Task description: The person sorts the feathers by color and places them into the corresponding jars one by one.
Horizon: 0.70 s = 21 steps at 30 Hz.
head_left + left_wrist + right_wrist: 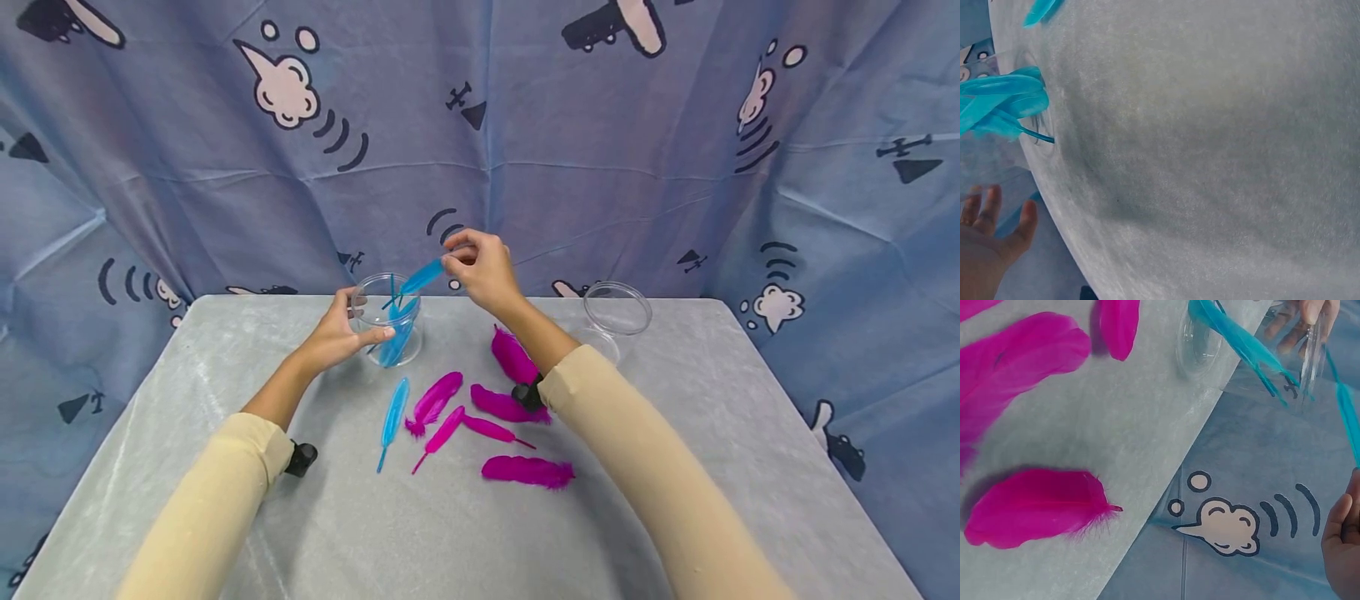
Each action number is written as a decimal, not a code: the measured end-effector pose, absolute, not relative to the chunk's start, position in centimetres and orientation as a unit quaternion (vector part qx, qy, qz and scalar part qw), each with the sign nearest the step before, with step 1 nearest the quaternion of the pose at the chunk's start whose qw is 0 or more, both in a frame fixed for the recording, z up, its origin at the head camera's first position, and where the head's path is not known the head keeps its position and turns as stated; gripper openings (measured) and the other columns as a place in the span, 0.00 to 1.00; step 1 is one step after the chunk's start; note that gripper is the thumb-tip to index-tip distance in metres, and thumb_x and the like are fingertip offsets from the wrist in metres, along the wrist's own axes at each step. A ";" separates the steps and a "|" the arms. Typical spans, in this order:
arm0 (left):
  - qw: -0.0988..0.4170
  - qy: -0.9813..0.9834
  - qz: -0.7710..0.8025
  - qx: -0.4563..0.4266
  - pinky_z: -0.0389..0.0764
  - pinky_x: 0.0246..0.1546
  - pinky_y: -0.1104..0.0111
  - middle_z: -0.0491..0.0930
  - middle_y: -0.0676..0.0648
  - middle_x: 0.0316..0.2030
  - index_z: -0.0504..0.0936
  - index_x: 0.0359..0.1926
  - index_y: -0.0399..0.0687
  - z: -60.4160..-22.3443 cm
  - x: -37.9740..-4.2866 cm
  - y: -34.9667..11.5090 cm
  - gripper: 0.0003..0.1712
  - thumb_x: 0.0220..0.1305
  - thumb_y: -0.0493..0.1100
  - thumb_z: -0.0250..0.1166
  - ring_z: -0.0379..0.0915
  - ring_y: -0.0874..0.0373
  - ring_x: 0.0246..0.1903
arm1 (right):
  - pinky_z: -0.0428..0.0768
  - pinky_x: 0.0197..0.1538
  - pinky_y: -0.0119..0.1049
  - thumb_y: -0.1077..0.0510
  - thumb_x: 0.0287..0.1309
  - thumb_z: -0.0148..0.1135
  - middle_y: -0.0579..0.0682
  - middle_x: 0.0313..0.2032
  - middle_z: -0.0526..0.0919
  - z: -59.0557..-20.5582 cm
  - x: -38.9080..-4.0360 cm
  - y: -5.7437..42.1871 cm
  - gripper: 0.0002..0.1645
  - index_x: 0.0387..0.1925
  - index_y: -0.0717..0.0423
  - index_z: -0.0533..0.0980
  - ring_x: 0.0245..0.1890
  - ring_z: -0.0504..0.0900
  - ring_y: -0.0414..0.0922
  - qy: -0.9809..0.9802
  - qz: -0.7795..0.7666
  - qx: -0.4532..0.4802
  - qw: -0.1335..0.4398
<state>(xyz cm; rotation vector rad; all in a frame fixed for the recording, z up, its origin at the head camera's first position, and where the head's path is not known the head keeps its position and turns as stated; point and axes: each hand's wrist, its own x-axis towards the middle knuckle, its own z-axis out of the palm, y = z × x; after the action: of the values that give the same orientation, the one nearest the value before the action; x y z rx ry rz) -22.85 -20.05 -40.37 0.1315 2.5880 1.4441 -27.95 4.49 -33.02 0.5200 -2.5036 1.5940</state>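
My left hand (pixel 335 335) grips a clear round jar (pixel 416 337) near the table's back edge, thumb across its front. Several blue feathers (pixel 395 333) stand inside the jar; the left wrist view shows them crossing each other through the clear wall. Up and to the right of the rim, my right hand (pixel 483 268) pinches another blue feather (pixel 423 276) by one end between thumb and fingers. This feather (pixel 1347 412) slants down toward the jar, its lower end at the opening. One more blue feather (pixel 394 417) lies on the table in front of the jar.
Several magenta feathers (pixel 435 400) lie across the table's middle, some under my right forearm. A second clear jar (pixel 600 327) stands at the back right, partly behind that arm. A patterned blue curtain (pixel 420 100) hangs behind the grey table (pixel 420 533).
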 end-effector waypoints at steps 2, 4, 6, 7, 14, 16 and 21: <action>0.088 0.869 0.485 0.042 0.62 0.66 0.41 0.52 0.36 0.74 0.41 0.76 0.42 -40.4 -22.9 -20.0 0.57 0.62 0.55 0.69 0.48 0.38 0.73 | 0.81 0.36 0.33 0.66 0.64 0.63 0.56 0.35 0.88 -33.2 -28.0 4.2 0.08 0.44 0.63 0.80 0.34 0.86 0.51 -0.831 0.525 0.173 0.064; 0.088 0.870 0.484 0.040 0.62 0.66 0.40 0.52 0.35 0.74 0.41 0.76 0.42 -40.4 -22.9 -19.9 0.57 0.62 0.55 0.69 0.48 0.37 0.73 | 0.79 0.33 0.33 0.66 0.65 0.62 0.56 0.34 0.88 -33.4 -27.9 4.0 0.07 0.44 0.63 0.80 0.33 0.86 0.51 -0.833 0.520 0.177 0.063; 0.090 0.870 0.484 0.038 0.61 0.66 0.40 0.52 0.35 0.74 0.41 0.76 0.41 -40.3 -22.9 -19.9 0.57 0.63 0.55 0.69 0.48 0.37 0.73 | 0.78 0.32 0.32 0.66 0.66 0.61 0.56 0.34 0.88 -33.6 -27.8 3.7 0.07 0.44 0.63 0.80 0.33 0.86 0.49 -0.836 0.513 0.183 0.061; 0.090 0.869 0.484 0.038 0.61 0.66 0.40 0.51 0.34 0.74 0.40 0.76 0.41 -40.3 -22.9 -19.9 0.57 0.63 0.54 0.69 0.48 0.36 0.73 | 0.78 0.32 0.32 0.66 0.66 0.61 0.56 0.34 0.88 -33.7 -27.8 3.5 0.07 0.44 0.63 0.81 0.33 0.86 0.48 -0.838 0.510 0.186 0.059; 0.088 0.868 0.487 0.038 0.61 0.66 0.40 0.51 0.34 0.74 0.41 0.76 0.41 -40.2 -22.8 -19.9 0.56 0.64 0.53 0.68 0.48 0.36 0.73 | 0.81 0.34 0.32 0.67 0.66 0.61 0.58 0.36 0.88 -34.5 -27.4 2.5 0.07 0.44 0.65 0.80 0.34 0.87 0.50 -0.838 0.509 0.194 0.031; 0.088 0.868 0.487 0.039 0.61 0.66 0.40 0.51 0.34 0.74 0.40 0.76 0.40 -40.2 -22.8 -19.9 0.56 0.64 0.53 0.68 0.48 0.36 0.73 | 0.82 0.35 0.32 0.68 0.66 0.61 0.58 0.36 0.87 -34.7 -27.3 2.2 0.07 0.44 0.65 0.80 0.35 0.87 0.51 -0.836 0.511 0.197 0.021; 0.088 0.868 0.487 0.039 0.61 0.66 0.39 0.51 0.33 0.74 0.41 0.75 0.40 -40.3 -22.9 -19.8 0.56 0.63 0.54 0.68 0.48 0.35 0.72 | 0.81 0.35 0.31 0.69 0.66 0.60 0.59 0.36 0.87 -35.2 -27.1 1.5 0.08 0.45 0.69 0.79 0.34 0.85 0.49 -0.831 0.512 0.217 0.002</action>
<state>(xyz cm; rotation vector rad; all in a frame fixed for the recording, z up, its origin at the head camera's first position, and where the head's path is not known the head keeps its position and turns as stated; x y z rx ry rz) -22.92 -19.75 -40.27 0.1157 2.5840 1.4505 -27.14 1.54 -35.19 0.6815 -2.6068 1.6081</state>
